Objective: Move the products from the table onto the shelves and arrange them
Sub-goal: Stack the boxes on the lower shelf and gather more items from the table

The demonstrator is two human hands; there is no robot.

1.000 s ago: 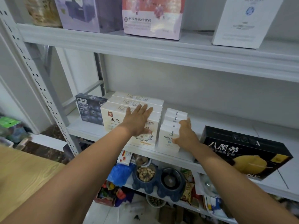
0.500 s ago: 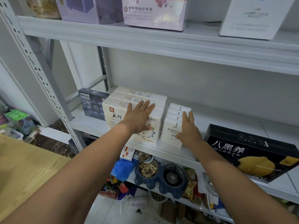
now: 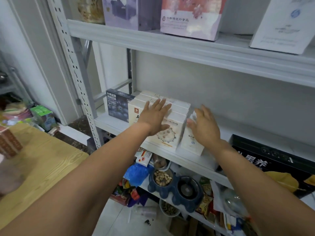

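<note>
A row of cream boxes (image 3: pixel 167 137) with a round flower print stands on the middle shelf (image 3: pixel 192 160). My left hand (image 3: pixel 156 116) lies flat and open over their front top edge, fingers spread. To their right stands a row of smaller white boxes (image 3: pixel 191 145). My right hand (image 3: pixel 203 126) hovers open in front of these, fingers apart, holding nothing. A dark blue box (image 3: pixel 117 105) stands left of the cream boxes. A long black box with a yellow fruit picture (image 3: pixel 276 163) lies at the right of the same shelf.
The upper shelf (image 3: pixel 187 46) carries a pink box (image 3: pixel 190 16), a purple box (image 3: pixel 126 11) and a white box (image 3: pixel 283 26). A wooden table (image 3: pixel 39 164) sits at lower left with a patterned box (image 3: pixel 9 143). Below are blue pet bowls (image 3: pixel 175 186) and clutter.
The camera view has swung left and down. My right hand has lifted off the side of the small white boxes and opened wider. My left hand stays on the cream boxes.
</note>
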